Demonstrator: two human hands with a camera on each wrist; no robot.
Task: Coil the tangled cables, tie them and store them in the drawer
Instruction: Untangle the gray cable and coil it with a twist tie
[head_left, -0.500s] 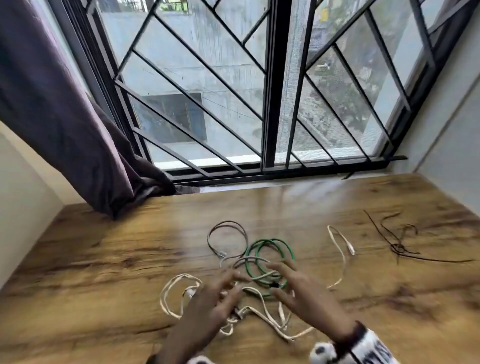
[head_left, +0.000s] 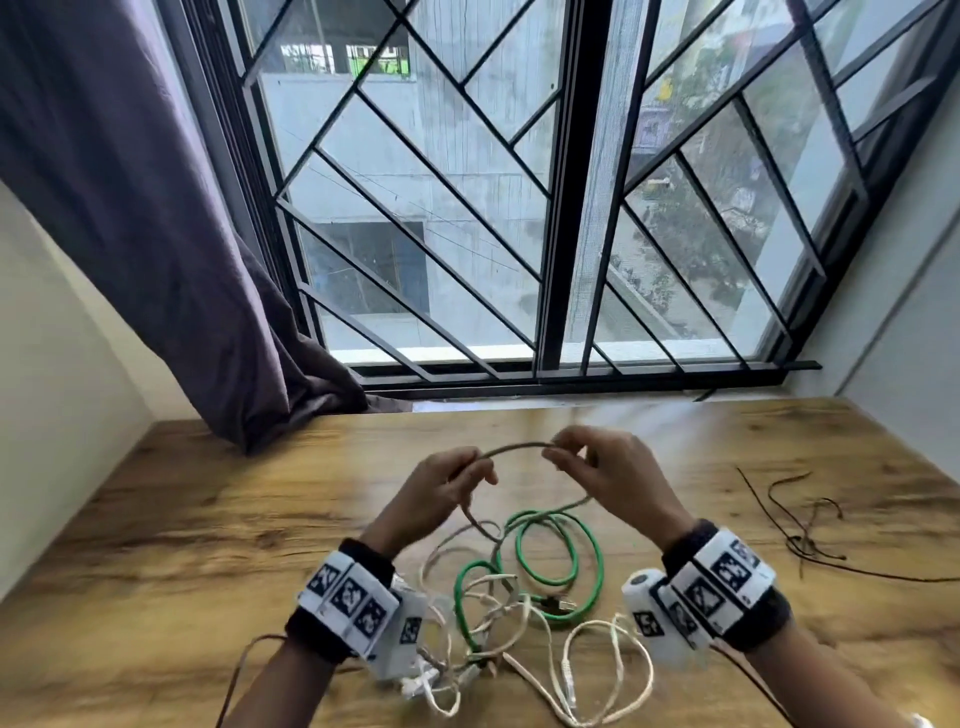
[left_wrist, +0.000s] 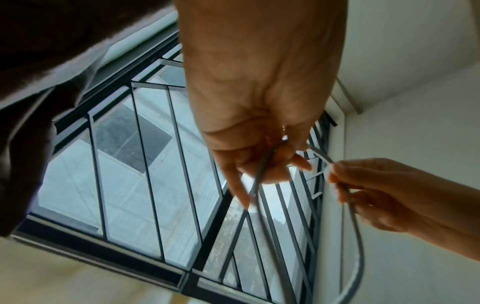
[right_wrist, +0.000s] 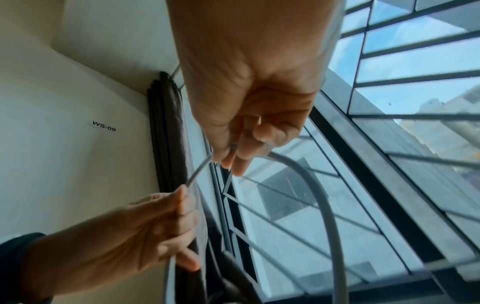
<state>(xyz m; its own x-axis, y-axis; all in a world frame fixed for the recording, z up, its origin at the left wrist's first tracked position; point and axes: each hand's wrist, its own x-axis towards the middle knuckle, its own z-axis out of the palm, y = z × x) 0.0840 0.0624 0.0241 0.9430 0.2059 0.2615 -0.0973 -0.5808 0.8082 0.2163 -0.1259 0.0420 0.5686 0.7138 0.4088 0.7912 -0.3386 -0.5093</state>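
Observation:
A grey cable (head_left: 514, 448) arcs between my two hands, raised above the wooden table (head_left: 208, 530). My left hand (head_left: 457, 475) pinches one stretch of it, and my right hand (head_left: 582, 460) pinches it a little further along. In the left wrist view the grey cable (left_wrist: 259, 181) runs down from the left hand (left_wrist: 259, 160) and loops round to the right hand (left_wrist: 345, 185). The right wrist view shows the grey cable (right_wrist: 322, 195) curving down from my right hand (right_wrist: 233, 156). Below lie a green cable (head_left: 550, 571) in loops and tangled white cables (head_left: 519, 649).
Thin dark ties (head_left: 810, 540) lie on the table at the right. A purple curtain (head_left: 156, 234) hangs at the back left, its hem on the tabletop. A barred window (head_left: 545, 208) closes the far side. Walls stand at both sides.
Both hands were low over the cable tangle; now they are raised and hold the grey cable in an arc between them. The view has tilted so the wrists show.

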